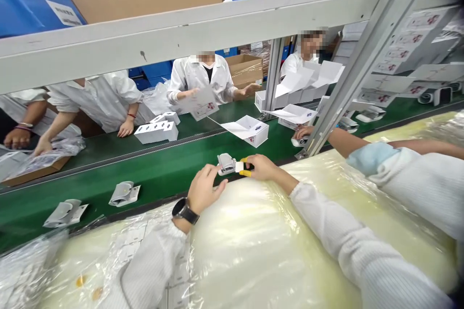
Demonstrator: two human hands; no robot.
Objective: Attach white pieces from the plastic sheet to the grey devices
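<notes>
A small grey-and-white cuff-like item (226, 164) is at the near edge of the green conveyor belt, between my hands. My left hand (206, 189), with a black watch on its wrist, reaches to the item's left side. Its fingers are stretched, the thumb apart, and a fingertip seems to touch the item's edge. On the other side, my right hand (261, 168) wears yellow finger covers on thumb and finger. Those two tips pinch a small white card (239, 166) at the item's right end. Whether the card is attached to the item I cannot tell.
More cuff-like items (124, 193) lie leftward on the green belt (152, 169). An open white box (255, 131) stands beyond my hands. Plastic-film stacks (250, 231) lie in front of me. A metal post (348, 67) and a neighbour's hand (303, 132) are at right; co-workers sit opposite.
</notes>
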